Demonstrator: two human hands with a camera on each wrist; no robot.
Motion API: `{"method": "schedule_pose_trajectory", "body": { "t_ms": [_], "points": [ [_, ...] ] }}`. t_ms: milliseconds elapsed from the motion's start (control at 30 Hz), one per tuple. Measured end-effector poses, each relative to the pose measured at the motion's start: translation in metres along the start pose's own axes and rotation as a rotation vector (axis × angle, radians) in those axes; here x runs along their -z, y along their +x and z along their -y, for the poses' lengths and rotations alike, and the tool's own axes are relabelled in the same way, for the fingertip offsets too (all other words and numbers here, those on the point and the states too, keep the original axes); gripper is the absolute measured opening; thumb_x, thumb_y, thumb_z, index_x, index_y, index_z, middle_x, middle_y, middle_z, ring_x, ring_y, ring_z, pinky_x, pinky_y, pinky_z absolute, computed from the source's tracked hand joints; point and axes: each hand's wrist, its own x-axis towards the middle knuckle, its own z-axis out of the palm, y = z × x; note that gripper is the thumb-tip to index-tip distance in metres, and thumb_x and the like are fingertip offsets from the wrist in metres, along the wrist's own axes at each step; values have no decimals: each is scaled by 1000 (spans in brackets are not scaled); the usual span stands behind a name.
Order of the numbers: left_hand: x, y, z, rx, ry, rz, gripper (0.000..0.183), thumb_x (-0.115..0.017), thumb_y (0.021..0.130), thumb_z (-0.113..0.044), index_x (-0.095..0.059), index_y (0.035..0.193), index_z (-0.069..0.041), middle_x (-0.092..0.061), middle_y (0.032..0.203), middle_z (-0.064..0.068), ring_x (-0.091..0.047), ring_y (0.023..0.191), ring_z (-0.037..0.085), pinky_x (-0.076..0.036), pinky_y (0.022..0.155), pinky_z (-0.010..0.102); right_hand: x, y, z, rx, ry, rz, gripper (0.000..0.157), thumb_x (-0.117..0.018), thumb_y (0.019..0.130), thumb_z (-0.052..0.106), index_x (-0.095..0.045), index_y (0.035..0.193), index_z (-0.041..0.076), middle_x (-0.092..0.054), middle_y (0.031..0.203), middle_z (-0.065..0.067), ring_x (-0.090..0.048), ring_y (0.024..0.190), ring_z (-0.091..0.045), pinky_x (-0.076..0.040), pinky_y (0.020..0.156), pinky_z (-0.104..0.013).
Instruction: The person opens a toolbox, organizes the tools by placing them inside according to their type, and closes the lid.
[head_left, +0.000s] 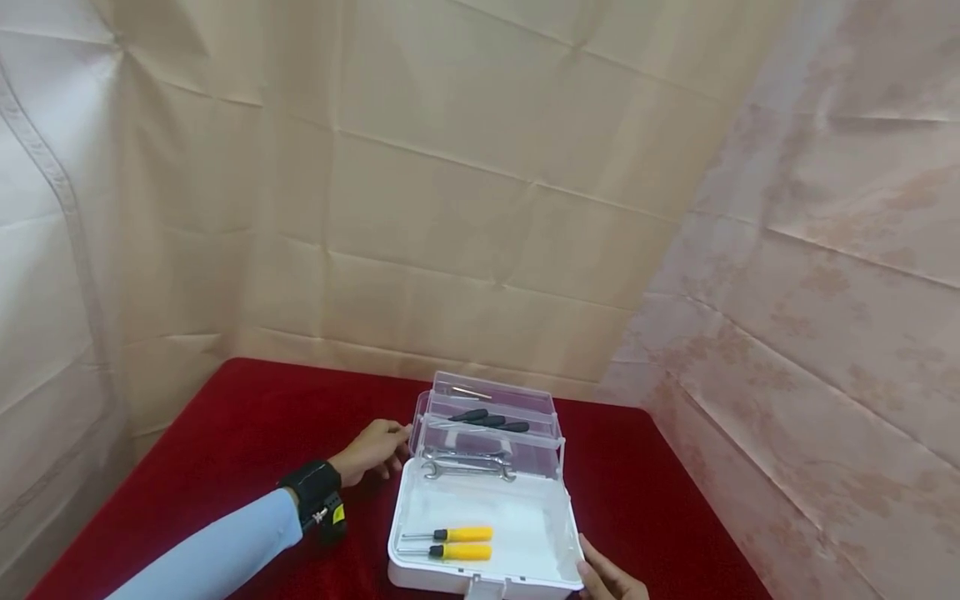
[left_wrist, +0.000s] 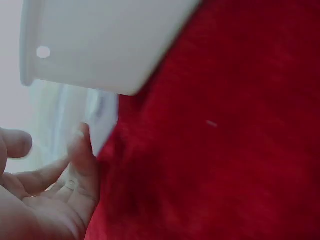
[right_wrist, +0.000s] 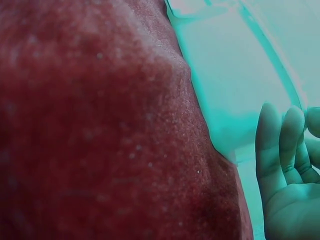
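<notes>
A white toolbox [head_left: 525,517] stands unfolded with its clear tiered trays [head_left: 536,458] raised at the back. Two yellow-handled screwdrivers [head_left: 467,552] lie in its bottom. Metal wrenches [head_left: 472,472] sit in the lowest tray, and black-handled screwdrivers [head_left: 491,420] in the one above. Beside the left rear of the box, my left hand [head_left: 371,450] has its fingertips near the edge of the clear lid; in the left wrist view thumb and fingers stand apart. My right hand [head_left: 611,575] touches the front right corner, its fingers [right_wrist: 270,130] fairly straight along the white side wall.
The box stands on a red cloth-covered table [head_left: 300,400]. In the top tray is a thin metal piece [head_left: 468,392], too small to identify. A latch [head_left: 486,587] hangs at the box's front. Creased beige and patterned curtains [head_left: 450,208] surround the table's far sides.
</notes>
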Motion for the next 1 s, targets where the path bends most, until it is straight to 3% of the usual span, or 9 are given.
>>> {"method": "schedule_pose_trajectory", "body": {
  "t_ms": [133, 267, 367, 467, 567, 700, 833, 1000],
  "points": [
    [-1, 4, -4, -20, 0, -3, 26, -65, 101, -19, -67, 117, 2, -68, 87, 11, -65, 67, 24, -57, 58, 33, 1, 0, -5, -2, 98, 105, 77, -76, 91, 35, -44, 148, -5, -66, 125, -30, -72, 88, -31, -61, 72, -40],
    [-1, 6, -9, -61, 2, 22, 17, -69, 95, -5, -69, 109, 6, -68, 83, 12, -68, 64, 23, -59, 60, 35, 7, 0, -12, 85, 88, 235, 75, -69, 99, 26, -30, 152, -11, -66, 115, -32, -72, 94, -31, -61, 74, -42],
    [1, 4, -14, -80, 13, 26, 10, -69, 93, 0, -71, 101, 6, -69, 79, 13, -69, 61, 21, -60, 60, 35, 9, 1, -16, 188, 39, 269, 67, -66, 101, 14, -30, 151, -13, -67, 113, -31, -71, 94, -25, -60, 73, -40],
    [4, 2, -17, -69, 18, 19, 10, -70, 92, 1, -75, 100, 5, -70, 77, 12, -68, 60, 21, -60, 60, 35, 9, -1, -16, 210, 47, 285, 64, -65, 101, 10, -32, 151, -12, -60, 126, -37, -70, 99, -22, -59, 77, -38],
    [6, -1, -18, -29, -21, 21, 17, -71, 93, 1, -76, 109, 5, -73, 80, 12, -70, 61, 23, -60, 62, 35, 9, -4, -12, 180, 36, 272, 65, -67, 100, 13, -34, 151, -10, -56, 131, -39, -70, 96, -26, -59, 76, -38],
    [8, -2, -17, 9, -70, 5, 27, -72, 94, -3, -73, 120, 3, -75, 90, 12, -73, 67, 25, -61, 66, 35, 7, -4, -1, 71, 2, 265, 74, -72, 97, 25, -35, 153, -5, -61, 126, -28, -68, 88, -30, -60, 72, -39],
    [8, -2, -16, -17, -80, -12, 32, -72, 95, -4, -71, 126, 2, -75, 100, 14, -74, 72, 25, -61, 69, 36, 7, -1, 3, -18, 25, 314, 86, -74, 95, 33, -27, 156, -5, -67, 120, -24, -69, 89, -32, -60, 74, -41],
    [5, -3, -13, -110, -58, -60, 43, -72, 95, -4, -63, 136, 1, -69, 104, 16, -72, 74, 21, -61, 73, 36, 11, 1, 3, -44, 24, 339, 92, -76, 93, 38, -23, 156, -4, -69, 116, -23, -71, 89, -32, -61, 76, -43]
  ]
}}
